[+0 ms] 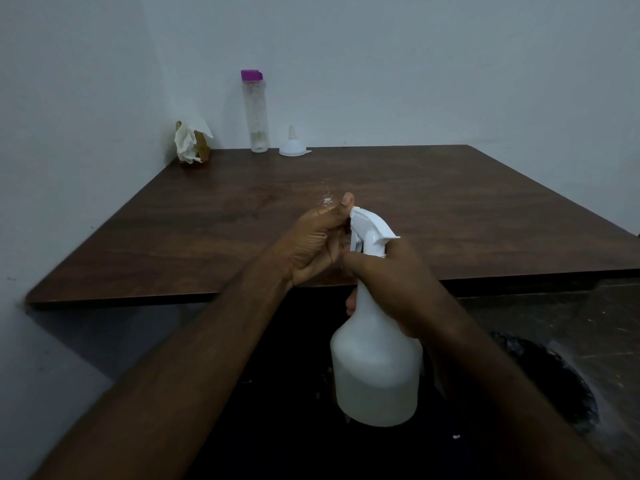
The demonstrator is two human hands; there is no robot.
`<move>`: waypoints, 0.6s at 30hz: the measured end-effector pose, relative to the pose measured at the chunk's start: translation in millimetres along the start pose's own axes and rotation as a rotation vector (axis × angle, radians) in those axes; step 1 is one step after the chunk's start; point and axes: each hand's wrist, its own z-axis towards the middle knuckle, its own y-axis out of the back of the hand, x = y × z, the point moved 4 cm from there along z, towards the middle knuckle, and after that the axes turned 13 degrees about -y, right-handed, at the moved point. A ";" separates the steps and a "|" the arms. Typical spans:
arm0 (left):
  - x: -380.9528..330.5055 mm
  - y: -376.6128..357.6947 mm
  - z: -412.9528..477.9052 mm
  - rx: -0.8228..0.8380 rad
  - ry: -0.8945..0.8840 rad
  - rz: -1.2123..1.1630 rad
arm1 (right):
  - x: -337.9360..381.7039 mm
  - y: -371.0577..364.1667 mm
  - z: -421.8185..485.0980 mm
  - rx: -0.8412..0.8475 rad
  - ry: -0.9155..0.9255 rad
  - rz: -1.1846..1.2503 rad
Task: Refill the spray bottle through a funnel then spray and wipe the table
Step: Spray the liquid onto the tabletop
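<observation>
I hold a white spray bottle (pixel 375 368) upright in front of the table's near edge. My right hand (pixel 398 289) grips its neck just under the white trigger head (pixel 369 230). My left hand (pixel 317 244) pinches the nozzle end of that head, thumb on top. A few small droplets lie on the dark wooden table (pixel 207 216) just beyond the nozzle. At the back stand a clear water bottle with a purple cap (pixel 255 110) and a white funnel (pixel 292 145), upside down. A crumpled white tissue (pixel 188 142) sits in the back left corner.
The table fits into a corner, with pale walls along its left side and behind it. A brown holder (pixel 203 147) stands behind the tissue. Below the table edge on the right, a dark round object (pixel 554 386) lies on the floor.
</observation>
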 end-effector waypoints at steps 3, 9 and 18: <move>0.5 1.5 -1.4 0.000 0.017 -0.003 | -0.5 -0.5 0.4 -0.015 0.021 -0.012; -19.1 42.5 21.4 -0.333 -0.183 0.459 | -5.3 1.9 -1.5 -0.007 -0.030 -0.021; -41.7 105.0 22.9 -0.742 -0.223 0.940 | -13.3 7.4 -1.4 -0.008 -0.131 -0.039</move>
